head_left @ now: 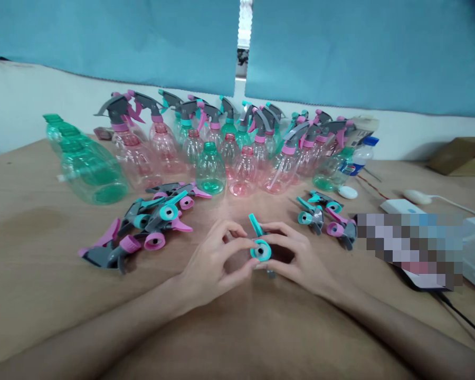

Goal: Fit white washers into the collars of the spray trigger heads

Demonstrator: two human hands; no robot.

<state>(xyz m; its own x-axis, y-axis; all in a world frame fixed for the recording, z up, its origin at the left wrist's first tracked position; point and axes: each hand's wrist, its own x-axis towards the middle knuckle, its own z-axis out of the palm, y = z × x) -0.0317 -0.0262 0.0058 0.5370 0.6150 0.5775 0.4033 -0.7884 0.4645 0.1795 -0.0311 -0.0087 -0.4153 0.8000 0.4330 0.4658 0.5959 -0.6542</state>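
Between my hands, just above the table, is a teal-and-grey spray nozzle [260, 250], its round collar facing me and its teal trigger pointing up. My left hand [217, 258] pinches the collar's left side with thumb and fingers. My right hand [298, 253] wraps its fingers round the nozzle's body from the right, hiding part of it. Left of my hands lies a pile of spray nozzles, among them a pink-and-grey one [111, 253] and a teal-collared one [168, 212]. A smaller group of nozzles [314, 217] rests to the right.
Behind stand several pink and green bottles, some open like the green bottle [210, 171], others topped with nozzles. A phone-like device [415, 253] with a blurred screen and cable lies at right. A white oval object [347, 192], a Pepsi bottle [362, 155] and a cardboard box [461, 157] sit beyond.
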